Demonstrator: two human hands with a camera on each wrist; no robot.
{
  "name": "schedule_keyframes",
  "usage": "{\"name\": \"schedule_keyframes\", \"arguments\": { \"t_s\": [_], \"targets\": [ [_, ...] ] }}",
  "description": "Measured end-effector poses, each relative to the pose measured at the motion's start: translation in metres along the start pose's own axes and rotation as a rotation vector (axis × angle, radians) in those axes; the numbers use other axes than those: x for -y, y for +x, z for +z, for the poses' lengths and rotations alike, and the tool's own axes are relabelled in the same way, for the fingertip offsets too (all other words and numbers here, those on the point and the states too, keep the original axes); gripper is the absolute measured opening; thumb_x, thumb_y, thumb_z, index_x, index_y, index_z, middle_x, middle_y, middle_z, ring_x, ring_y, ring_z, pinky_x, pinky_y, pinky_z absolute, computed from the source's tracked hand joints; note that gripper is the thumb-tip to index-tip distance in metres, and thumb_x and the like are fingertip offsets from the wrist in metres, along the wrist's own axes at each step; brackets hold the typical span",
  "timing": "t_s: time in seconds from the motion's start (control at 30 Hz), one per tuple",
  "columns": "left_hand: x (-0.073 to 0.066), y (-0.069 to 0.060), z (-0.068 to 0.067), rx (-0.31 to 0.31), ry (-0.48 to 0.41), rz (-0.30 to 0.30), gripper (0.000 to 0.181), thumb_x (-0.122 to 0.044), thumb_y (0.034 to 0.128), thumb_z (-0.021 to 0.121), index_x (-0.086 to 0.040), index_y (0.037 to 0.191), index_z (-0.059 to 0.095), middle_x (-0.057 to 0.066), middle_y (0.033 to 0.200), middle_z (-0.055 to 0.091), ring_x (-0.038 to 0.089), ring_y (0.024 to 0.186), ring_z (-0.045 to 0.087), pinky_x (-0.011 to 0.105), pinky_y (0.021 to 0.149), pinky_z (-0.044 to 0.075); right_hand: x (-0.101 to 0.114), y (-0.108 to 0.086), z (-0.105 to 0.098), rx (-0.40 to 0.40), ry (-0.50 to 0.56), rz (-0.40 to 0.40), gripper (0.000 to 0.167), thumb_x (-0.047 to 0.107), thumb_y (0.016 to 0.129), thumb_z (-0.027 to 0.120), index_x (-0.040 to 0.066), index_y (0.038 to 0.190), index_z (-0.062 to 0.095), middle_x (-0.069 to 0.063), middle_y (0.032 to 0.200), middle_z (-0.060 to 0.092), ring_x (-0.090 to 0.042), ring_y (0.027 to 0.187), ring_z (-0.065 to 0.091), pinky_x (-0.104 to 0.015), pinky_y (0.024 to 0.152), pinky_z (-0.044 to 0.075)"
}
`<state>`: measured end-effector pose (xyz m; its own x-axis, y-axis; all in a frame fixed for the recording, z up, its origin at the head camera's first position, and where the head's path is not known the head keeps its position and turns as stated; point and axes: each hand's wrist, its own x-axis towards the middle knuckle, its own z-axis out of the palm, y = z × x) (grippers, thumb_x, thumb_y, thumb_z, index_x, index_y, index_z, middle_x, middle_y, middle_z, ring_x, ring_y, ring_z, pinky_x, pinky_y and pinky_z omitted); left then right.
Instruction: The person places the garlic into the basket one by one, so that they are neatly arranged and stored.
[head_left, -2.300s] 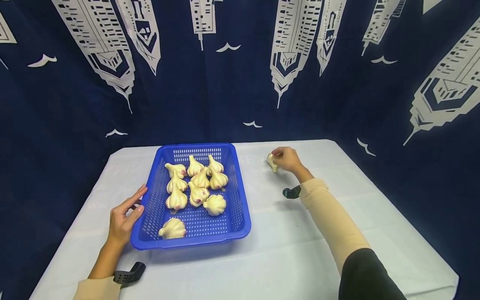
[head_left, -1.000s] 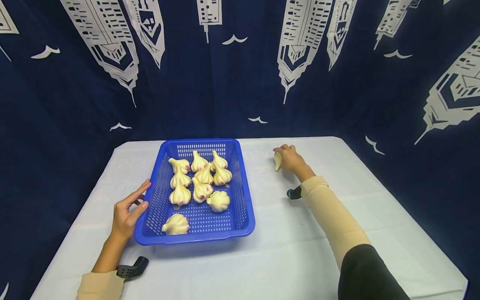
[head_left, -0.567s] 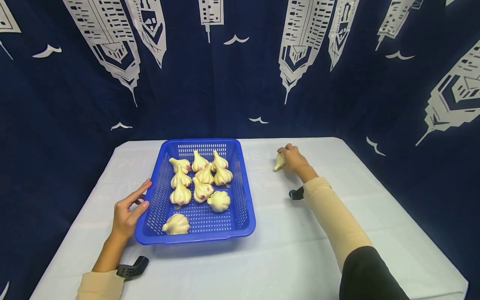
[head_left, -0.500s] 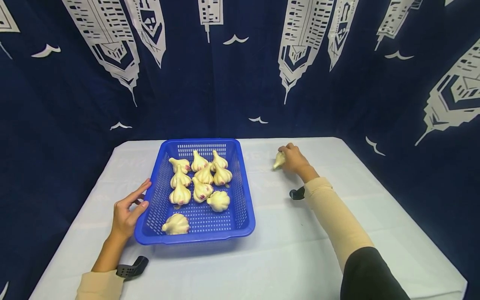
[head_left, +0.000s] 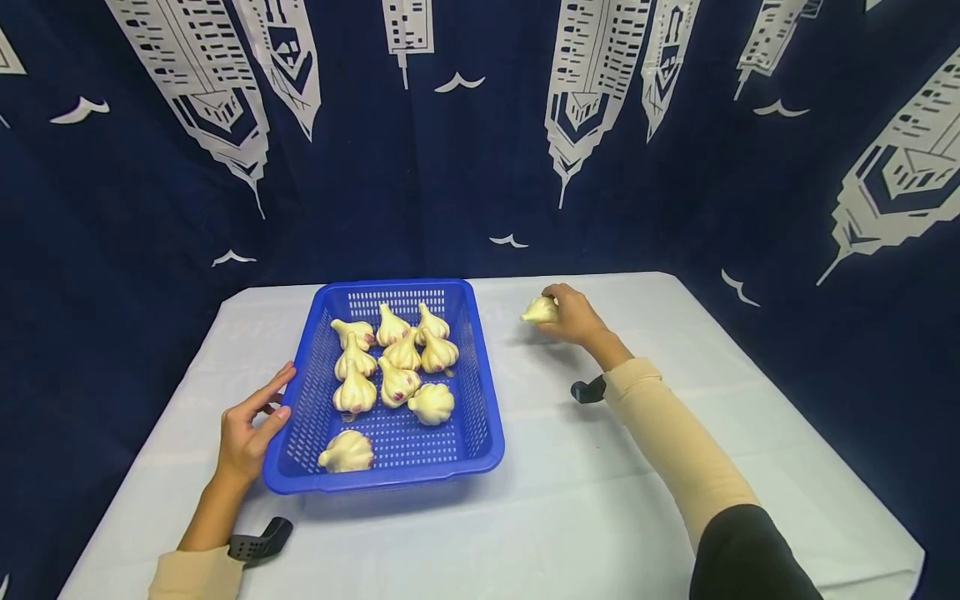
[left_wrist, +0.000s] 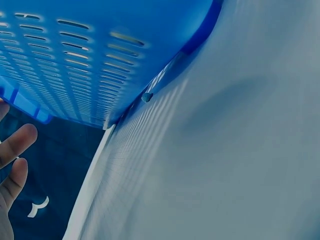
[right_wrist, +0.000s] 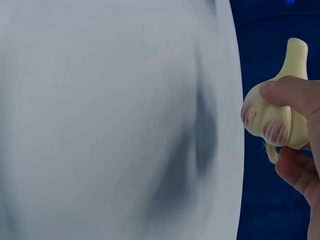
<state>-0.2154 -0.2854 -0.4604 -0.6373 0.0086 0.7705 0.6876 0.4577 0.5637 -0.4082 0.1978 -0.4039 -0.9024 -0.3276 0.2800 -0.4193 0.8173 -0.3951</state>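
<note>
A garlic bulb (head_left: 541,310) is gripped in my right hand (head_left: 573,317) at the back right of the table, its shadow falling on the cloth below. In the right wrist view the thumb (right_wrist: 287,94) lies across the purple-streaked bulb, with fingers beneath it and the stem pointing up. My left hand (head_left: 243,433) rests its extended fingers against the left rim of a blue plastic basket (head_left: 491,454). Several garlic bulbs sit inside, one of them (head_left: 347,452) apart near the front left corner. The left wrist view shows slightly bent fingers (left_wrist: 17,142) beside the basket's slotted wall (left_wrist: 95,55).
A white cloth covers the table (head_left: 570,517). Behind it hangs a dark blue curtain (head_left: 465,183) printed with white buildings. Black devices (head_left: 262,540) are worn at both wrists.
My right hand has raised the garlic bulb off the cloth and shifted slightly left. The bulb's stem has turned from pointing toward me to pointing left. My left hand and the basket stay put.
</note>
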Motion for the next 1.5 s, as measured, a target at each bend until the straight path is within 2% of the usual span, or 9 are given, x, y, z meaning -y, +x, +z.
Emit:
{"name": "schedule_keyframes", "arguments": {
  "t_s": [0.17,0.37,0.47,0.67,0.8,1.0,1.37,1.5],
  "targets": [
    [0.001,0.000,0.001,0.000,-0.007,0.002,0.044,0.003,0.0809,0.056,0.008,0.123,0.064,0.000,0.135,0.060,-0.001,0.085,0.059,0.014,0.071,0.041,0.006,-0.001,-0.002,-0.052,0.054,-0.026,0.058,0.016,0.074,0.084,-0.007,0.120,0.057,-0.021,0.114,0.062,-0.035,0.096,0.062,-0.044,0.084,0.051],
    [0.002,0.001,0.001,-0.003,0.000,0.006,0.044,0.004,0.0797,0.056,0.009,0.123,0.064,0.000,0.135,0.060,-0.004,0.084,0.058,0.014,0.070,0.041,0.012,-0.004,-0.008,-0.037,0.110,-0.039,0.055,0.020,0.071,0.088,-0.002,0.113,0.061,-0.016,0.108,0.066,-0.027,0.083,0.066,-0.039,0.075,0.053],
    [0.002,0.000,0.001,-0.004,0.000,0.007,0.045,0.004,0.0797,0.055,0.009,0.123,0.064,0.000,0.135,0.060,-0.004,0.084,0.058,0.014,0.070,0.041,0.015,-0.005,-0.010,-0.032,0.118,-0.051,0.054,0.023,0.071,0.087,-0.001,0.113,0.061,-0.015,0.107,0.066,-0.024,0.080,0.065,-0.037,0.073,0.052],
    [0.001,-0.001,0.001,-0.003,-0.007,0.005,0.045,0.004,0.0802,0.055,0.008,0.124,0.064,-0.001,0.135,0.060,-0.003,0.083,0.058,0.015,0.070,0.041,0.022,-0.006,-0.016,-0.075,0.157,-0.132,0.056,0.022,0.073,0.086,-0.002,0.117,0.062,-0.016,0.104,0.067,-0.023,0.075,0.065,-0.033,0.068,0.052],
    [0.000,0.000,0.001,-0.003,0.000,0.000,0.045,0.003,0.0805,0.055,0.008,0.124,0.064,-0.003,0.135,0.060,-0.004,0.084,0.058,0.015,0.070,0.041,0.028,-0.007,-0.020,-0.080,0.181,-0.176,0.054,0.022,0.074,0.085,-0.002,0.117,0.064,-0.015,0.100,0.068,-0.024,0.074,0.064,-0.032,0.068,0.053],
    [0.000,0.000,0.001,0.000,-0.006,-0.001,0.045,0.004,0.0804,0.055,0.008,0.124,0.064,-0.002,0.135,0.059,-0.004,0.084,0.058,0.015,0.070,0.041,0.038,-0.008,-0.028,-0.046,0.194,-0.205,0.047,0.022,0.074,0.085,0.000,0.111,0.067,-0.013,0.099,0.066,-0.025,0.079,0.064,-0.033,0.070,0.054],
    [0.003,-0.001,0.001,-0.012,-0.004,-0.010,0.045,0.003,0.0802,0.055,0.008,0.124,0.064,0.004,0.134,0.060,-0.004,0.084,0.058,0.015,0.070,0.041,0.061,-0.008,-0.039,-0.032,0.190,-0.288,0.049,0.027,0.073,0.085,0.000,0.109,0.066,-0.012,0.103,0.067,-0.026,0.086,0.066,-0.033,0.066,0.054],
    [0.003,-0.001,0.001,-0.009,-0.014,-0.018,0.045,0.004,0.0803,0.055,0.008,0.124,0.064,0.000,0.134,0.060,-0.004,0.084,0.058,0.015,0.069,0.041,0.068,-0.009,-0.042,-0.023,0.188,-0.291,0.049,0.028,0.072,0.086,0.001,0.108,0.067,-0.010,0.100,0.067,-0.024,0.087,0.064,-0.032,0.065,0.052]
  ]
}}
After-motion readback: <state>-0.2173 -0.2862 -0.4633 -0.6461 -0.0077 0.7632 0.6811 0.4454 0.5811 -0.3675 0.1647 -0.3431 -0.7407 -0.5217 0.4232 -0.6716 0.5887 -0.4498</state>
